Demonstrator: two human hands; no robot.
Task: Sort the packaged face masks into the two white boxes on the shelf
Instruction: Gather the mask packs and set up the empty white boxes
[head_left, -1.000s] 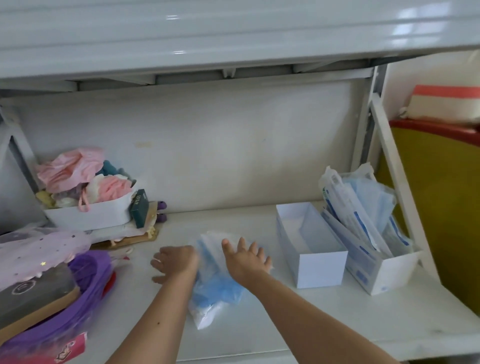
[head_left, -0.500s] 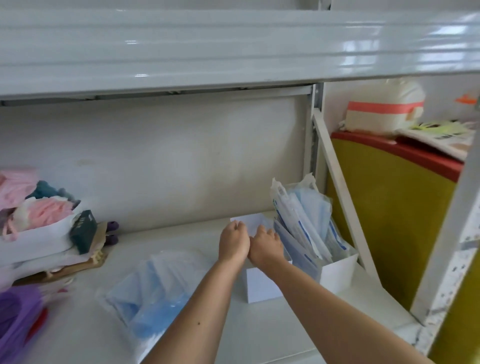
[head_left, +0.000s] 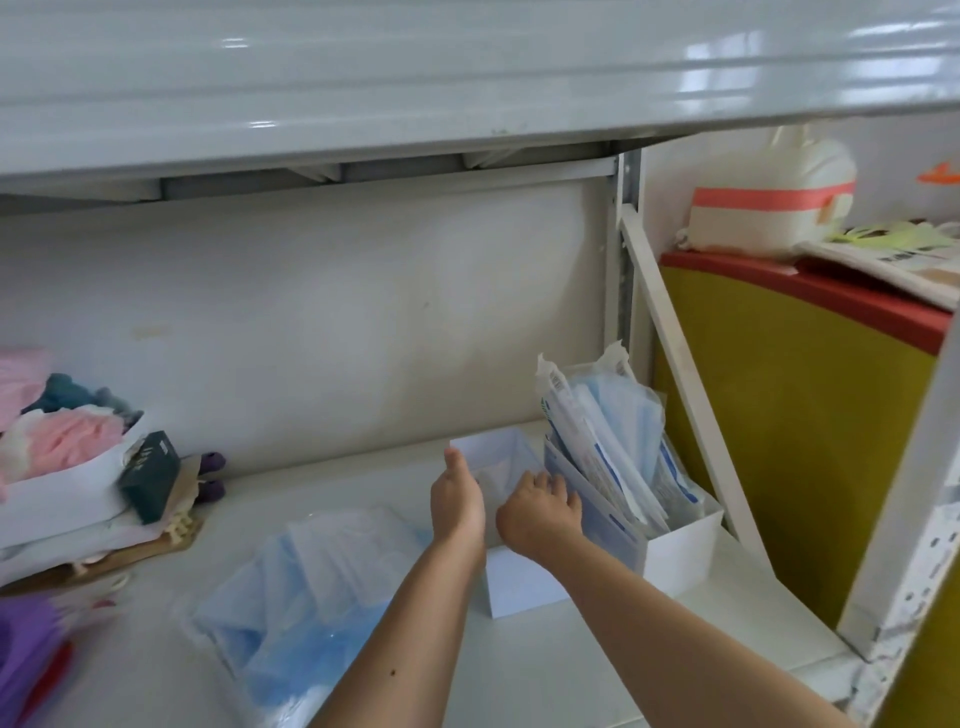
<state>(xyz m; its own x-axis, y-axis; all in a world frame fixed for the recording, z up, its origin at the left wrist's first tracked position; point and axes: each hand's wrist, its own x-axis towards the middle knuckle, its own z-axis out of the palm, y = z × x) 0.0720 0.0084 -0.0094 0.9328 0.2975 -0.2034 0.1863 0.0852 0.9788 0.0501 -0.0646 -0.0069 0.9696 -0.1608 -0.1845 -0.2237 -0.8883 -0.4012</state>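
Observation:
Two white boxes stand side by side at the right of the shelf (head_left: 623, 654). The left box (head_left: 524, 582) holds something pale that I cannot make out clearly. The right box (head_left: 680, 551) is stuffed with upright packaged blue masks (head_left: 618, 431). My left hand (head_left: 457, 504) lies along the left box's left wall, thumb pointing up. My right hand (head_left: 540, 514) reaches over the same box with fingers spread near its right wall. Neither hand visibly holds a packet. A loose pile of packaged blue masks (head_left: 311, 571) lies on the shelf left of my forearms.
At the far left, a white tray (head_left: 57, 499) holds pink and teal items, with a dark green carton (head_left: 150, 475) leaning on it. A purple thing (head_left: 26, 649) sits bottom left. The upper shelf (head_left: 415, 78) hangs overhead. Right of the shelf upright (head_left: 628, 312) is a yellow cabinet (head_left: 779, 415).
Both hands left the mask pile and moved right to the left white box. Half a second ago they were bunched over it; now the fingers have spread apart.

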